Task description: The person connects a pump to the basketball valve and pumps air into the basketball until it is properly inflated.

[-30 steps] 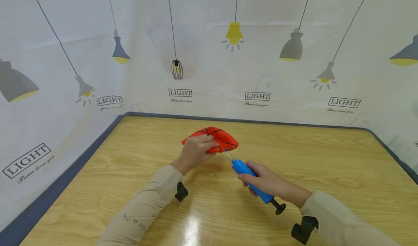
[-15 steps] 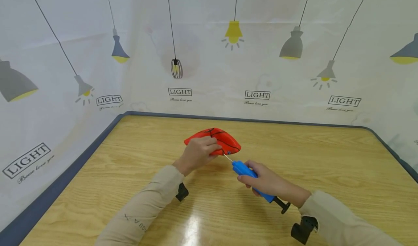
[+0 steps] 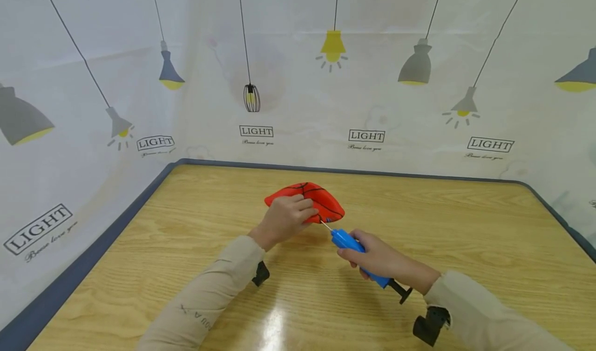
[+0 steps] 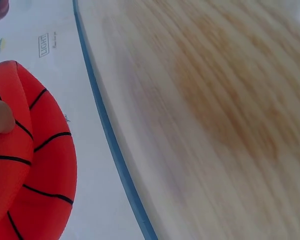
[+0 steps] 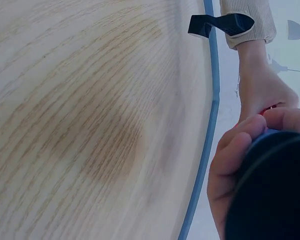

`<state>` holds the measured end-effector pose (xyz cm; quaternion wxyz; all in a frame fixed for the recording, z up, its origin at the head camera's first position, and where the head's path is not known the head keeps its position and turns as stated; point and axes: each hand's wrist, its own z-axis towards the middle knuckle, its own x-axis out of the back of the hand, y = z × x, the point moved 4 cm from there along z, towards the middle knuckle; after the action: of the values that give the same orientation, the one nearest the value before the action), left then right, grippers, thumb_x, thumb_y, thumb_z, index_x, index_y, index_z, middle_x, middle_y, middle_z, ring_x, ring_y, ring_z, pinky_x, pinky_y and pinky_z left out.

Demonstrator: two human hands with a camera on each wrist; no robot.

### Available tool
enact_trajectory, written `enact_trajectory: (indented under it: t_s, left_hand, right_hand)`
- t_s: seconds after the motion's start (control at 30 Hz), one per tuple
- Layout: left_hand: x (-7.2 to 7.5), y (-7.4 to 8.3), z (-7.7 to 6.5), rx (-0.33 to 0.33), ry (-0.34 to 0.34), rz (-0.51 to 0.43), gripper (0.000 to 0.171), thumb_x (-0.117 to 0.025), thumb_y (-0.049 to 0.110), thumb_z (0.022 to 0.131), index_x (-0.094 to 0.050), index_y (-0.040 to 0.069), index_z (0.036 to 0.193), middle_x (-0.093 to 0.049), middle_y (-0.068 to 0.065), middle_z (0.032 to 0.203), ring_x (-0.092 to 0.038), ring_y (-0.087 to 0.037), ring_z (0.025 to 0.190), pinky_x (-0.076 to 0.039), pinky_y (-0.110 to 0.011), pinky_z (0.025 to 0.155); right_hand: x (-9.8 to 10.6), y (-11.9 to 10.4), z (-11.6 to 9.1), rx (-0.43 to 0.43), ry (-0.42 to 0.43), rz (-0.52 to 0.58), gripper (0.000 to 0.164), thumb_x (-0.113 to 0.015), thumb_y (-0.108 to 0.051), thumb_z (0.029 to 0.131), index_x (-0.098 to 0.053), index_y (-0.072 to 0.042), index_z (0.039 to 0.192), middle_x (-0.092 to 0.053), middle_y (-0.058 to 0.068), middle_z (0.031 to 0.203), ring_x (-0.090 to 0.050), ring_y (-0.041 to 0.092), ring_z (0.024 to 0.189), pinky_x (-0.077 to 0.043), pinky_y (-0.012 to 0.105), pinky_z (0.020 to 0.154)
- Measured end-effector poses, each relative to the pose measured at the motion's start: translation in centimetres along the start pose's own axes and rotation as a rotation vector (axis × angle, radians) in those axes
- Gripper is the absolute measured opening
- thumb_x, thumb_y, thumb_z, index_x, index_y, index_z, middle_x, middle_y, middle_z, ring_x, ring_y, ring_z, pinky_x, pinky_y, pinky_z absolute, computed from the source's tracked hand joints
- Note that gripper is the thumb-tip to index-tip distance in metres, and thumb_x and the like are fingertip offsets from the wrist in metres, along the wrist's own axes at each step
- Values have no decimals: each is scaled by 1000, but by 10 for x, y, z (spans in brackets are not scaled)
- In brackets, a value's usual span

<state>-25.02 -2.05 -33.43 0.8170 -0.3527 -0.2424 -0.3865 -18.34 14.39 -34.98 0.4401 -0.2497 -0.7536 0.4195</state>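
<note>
A deflated red ball (image 3: 326,202) with black lines, folded into a bowl-like shape, is held above the table by my left hand (image 3: 286,217). In the left wrist view the same ball (image 4: 50,155) shows its creased skin, with one fingertip on it. My right hand (image 3: 379,255) grips a blue hand pump (image 3: 345,239), its black T-handle (image 3: 400,291) pushed out toward me. From the pump's front a thin needle (image 3: 326,225) reaches the ball's near edge; whether it is inside the ball I cannot tell. In the right wrist view the pump's dark end (image 5: 272,195) covers much of the fingers.
A wood-grain table (image 3: 186,278) with a dark blue edge (image 3: 354,172) lies below the hands. White cloth walls (image 3: 298,82) printed with lamps stand around its back and sides. A black wrist camera (image 3: 430,326) hangs below the right cuff, and another (image 3: 261,274) below the left.
The ball and left hand have shifted slightly right and nearer the pump. The pump's handle end moved a little right, while the right hand stays almost where it was.
</note>
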Motion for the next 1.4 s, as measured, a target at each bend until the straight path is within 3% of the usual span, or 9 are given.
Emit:
enact_trajectory:
  t_s: [0.3, 0.47, 0.67, 0.77, 0.93, 1.07, 1.13, 1.33, 1.4]
  left_hand:
    - [-5, 4, 2, -38, -17, 72, 9, -73, 21, 71, -70, 15, 77, -61, 5, 75, -58, -9, 68, -47, -19, 63]
    - [-7, 8, 6, -59, -57, 102, 7, -72, 21, 72, -70, 15, 77, -61, 5, 75, -58, -8, 67, -46, -17, 60]
    - [-9, 15, 9, -86, -84, 91, 2, -70, 14, 74, -68, 13, 74, -58, 4, 73, -55, -8, 61, -44, -16, 52]
    - [-10, 17, 9, -92, -92, 85, 2, -69, 13, 75, -68, 12, 74, -57, 3, 74, -54, -7, 60, -44, -15, 52]
    - [-7, 17, 10, -81, -108, 55, 5, -69, 11, 75, -67, 8, 79, -55, -1, 77, -55, -8, 62, -46, -16, 57]
    - [-4, 17, 11, -68, -101, 25, 6, -69, 8, 74, -65, 6, 78, -54, -2, 76, -54, -9, 60, -46, -15, 57]
    - [-4, 17, 10, -67, -98, 13, 6, -69, 8, 74, -65, 5, 78, -53, -2, 76, -54, -9, 60, -45, -15, 55]
    - [-6, 18, 6, -81, -71, 2, 6, -69, 6, 74, -64, 5, 77, -51, -2, 74, -51, -9, 56, -43, -15, 50]
    - [-6, 19, 5, -91, -60, 14, 6, -69, 5, 74, -64, 5, 77, -51, -2, 73, -50, -9, 55, -42, -15, 48]
  right_hand:
    - [-2, -4, -3, -91, -3, 8, 38, -48, -35, 89, -41, -1, 105, -48, 9, 71, -44, 15, 45, -39, 24, 40]
    - [-2, -5, -2, -171, -39, 132, 42, -46, -36, 90, -39, 0, 110, -48, 9, 71, -44, 14, 44, -39, 23, 40]
    - [-1, -3, 1, -205, -136, 288, 40, -45, -32, 90, -40, 3, 107, -46, 4, 67, -41, 8, 42, -38, 19, 39]
    - [0, -2, 1, -177, -110, 213, 37, -45, -31, 90, -41, 2, 106, -47, 6, 68, -41, 10, 42, -38, 21, 38]
    - [0, -8, 0, -68, -6, -38, 30, -45, -27, 91, -43, 0, 103, -48, 12, 67, -41, 15, 41, -37, 25, 37]
    - [2, -10, 1, -48, 8, -71, 29, -45, -28, 91, -43, 0, 99, -48, 12, 67, -42, 15, 40, -37, 26, 36]
    - [3, -8, 3, -75, -13, -10, 31, -46, -30, 91, -44, 1, 97, -48, 10, 67, -42, 14, 41, -37, 24, 37]
    - [3, -4, 10, -170, -191, 352, 34, -43, -32, 91, -43, 1, 100, -45, 2, 65, -40, 6, 39, -37, 19, 37]
    - [3, -4, 10, -180, -228, 415, 33, -42, -32, 91, -43, 0, 100, -44, 0, 64, -40, 5, 38, -37, 18, 36]
